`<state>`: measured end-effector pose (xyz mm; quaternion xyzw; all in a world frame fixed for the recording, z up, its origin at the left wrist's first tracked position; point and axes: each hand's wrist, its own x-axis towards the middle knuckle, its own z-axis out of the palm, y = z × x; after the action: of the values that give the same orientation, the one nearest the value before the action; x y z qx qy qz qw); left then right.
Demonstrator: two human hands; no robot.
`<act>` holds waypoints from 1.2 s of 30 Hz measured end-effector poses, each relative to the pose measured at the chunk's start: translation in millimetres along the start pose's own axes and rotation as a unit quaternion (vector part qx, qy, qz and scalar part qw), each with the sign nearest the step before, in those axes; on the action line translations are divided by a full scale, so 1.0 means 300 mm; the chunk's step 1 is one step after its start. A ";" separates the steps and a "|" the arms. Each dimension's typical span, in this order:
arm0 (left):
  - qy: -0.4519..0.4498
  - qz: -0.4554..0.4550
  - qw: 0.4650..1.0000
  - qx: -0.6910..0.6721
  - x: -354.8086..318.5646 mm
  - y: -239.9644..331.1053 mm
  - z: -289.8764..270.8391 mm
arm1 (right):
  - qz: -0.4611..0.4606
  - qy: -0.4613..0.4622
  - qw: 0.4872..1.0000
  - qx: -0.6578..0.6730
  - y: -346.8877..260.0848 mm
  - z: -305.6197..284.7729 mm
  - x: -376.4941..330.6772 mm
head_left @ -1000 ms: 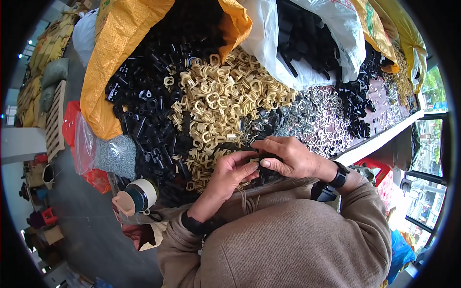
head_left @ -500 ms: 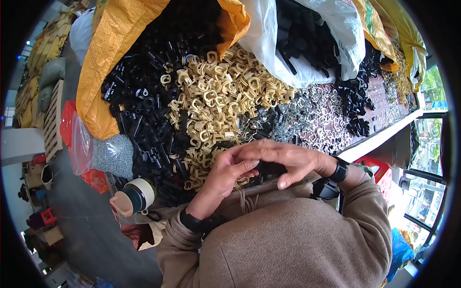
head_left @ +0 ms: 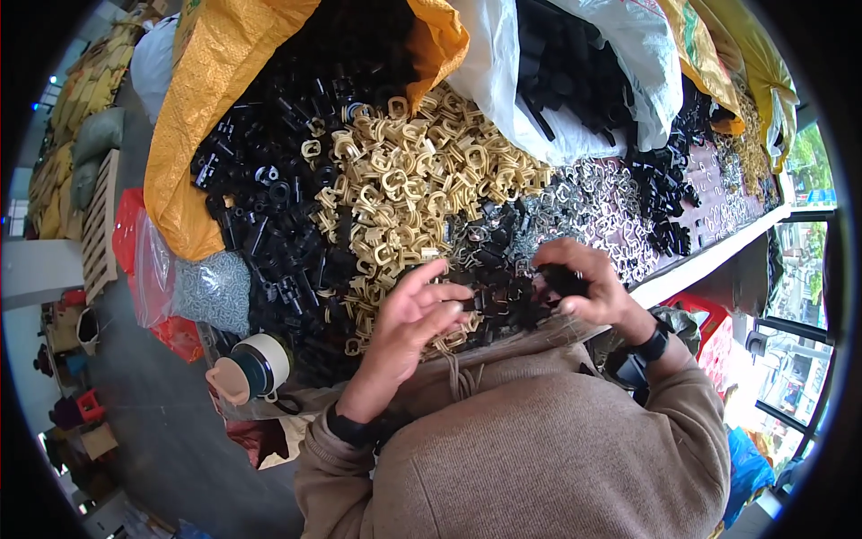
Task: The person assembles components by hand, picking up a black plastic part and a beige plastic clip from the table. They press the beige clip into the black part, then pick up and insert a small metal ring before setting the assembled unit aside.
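Note:
My left hand (head_left: 406, 325) is over the near edge of the table, thumb and fingers pinched on a small black plastic part (head_left: 474, 302), mostly hidden by the fingertips. To its right, my right hand (head_left: 597, 283) hovers low over dark small parts, thumb and forefinger spread in a curve; its other fingers are blurred and shaded. Nothing can be clearly made out in it. Beyond my left hand lies a heap of beige plastic clips (head_left: 395, 180). Black tubular parts (head_left: 269, 234) are piled left of them. Bent silvery metal clips (head_left: 620, 211) spread beyond my right hand.
An orange woven sack (head_left: 193, 126) and a white sack (head_left: 494, 72) of black parts stand at the back. A lidded cup (head_left: 265, 364) sits at the near left beside a bag of small grey pieces (head_left: 211, 292). A white table edge (head_left: 709, 265) runs along the right.
My hands were together, overlapping, and have moved apart. The right went to the right and its fingers curled downward; the left turned slightly, its fingers now in plain view.

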<state>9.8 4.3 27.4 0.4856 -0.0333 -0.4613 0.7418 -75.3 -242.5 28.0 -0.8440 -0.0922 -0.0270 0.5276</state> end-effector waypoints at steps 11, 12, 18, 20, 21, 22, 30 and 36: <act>0.300 0.271 0.878 0.255 -0.116 0.011 -0.210 | 0.396 0.269 0.845 -0.239 0.106 -0.339 -0.619; 0.292 0.271 0.881 0.255 -0.118 0.019 -0.211 | 0.497 0.218 0.793 -0.275 0.099 -0.364 -0.688; 0.339 0.236 0.617 0.670 -0.114 0.021 -0.232 | 0.440 0.152 0.764 -0.446 0.132 -0.309 -0.877; 0.318 0.228 0.587 0.709 -0.108 0.009 -0.242 | 0.330 0.247 0.833 -0.370 0.110 -0.272 -0.732; 0.307 0.224 0.587 0.714 -0.107 0.004 -0.246 | 0.331 0.241 0.847 -0.340 0.070 -0.252 -0.609; 0.298 0.218 0.589 0.719 -0.109 -0.003 -0.254 | 0.278 0.231 0.875 -0.322 0.058 -0.224 -0.515; 0.265 0.180 0.629 0.709 -0.134 0.006 -0.236 | -0.092 -0.019 0.927 -0.364 0.082 -0.023 -0.140; 0.225 0.157 0.636 0.721 -0.156 0.016 -0.231 | -0.044 -0.050 0.924 -0.377 0.113 0.012 -0.112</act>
<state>20.7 86.2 13.2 0.9424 -0.2637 -0.0433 0.2013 -102.1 -257.8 -8.3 -0.9759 -0.1385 -0.0412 0.1637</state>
